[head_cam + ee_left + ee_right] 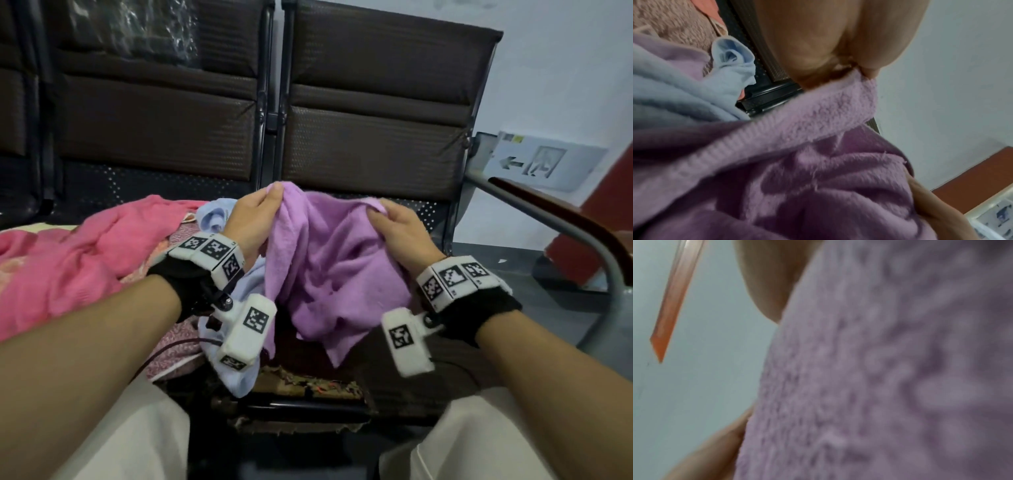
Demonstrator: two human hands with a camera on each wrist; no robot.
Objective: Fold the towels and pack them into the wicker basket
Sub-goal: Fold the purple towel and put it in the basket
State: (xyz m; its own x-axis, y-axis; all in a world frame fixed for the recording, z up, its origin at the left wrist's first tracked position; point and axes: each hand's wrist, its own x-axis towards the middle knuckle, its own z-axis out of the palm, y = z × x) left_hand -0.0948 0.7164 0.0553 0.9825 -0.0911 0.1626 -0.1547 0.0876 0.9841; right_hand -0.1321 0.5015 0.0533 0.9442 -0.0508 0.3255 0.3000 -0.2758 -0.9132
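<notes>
purple towel (329, 260) hangs rumpled between both hands above the seat (308, 383), not yet folded. left hand (251, 219) pinches one top corner between thumb and fingers; right hand (399, 228) pinches the top edge at the other side, so the cloth sags in the middle. beside it lie a pale blue towel (214, 214) and a pink towel (78, 253), both crumpled and unfolded (the blue one trails under the left wrist). no wicker basket shows in any view, so nothing can be judged packed. by the look of it the task is near its start: every visible towel needs folding, then packing.
</notes>
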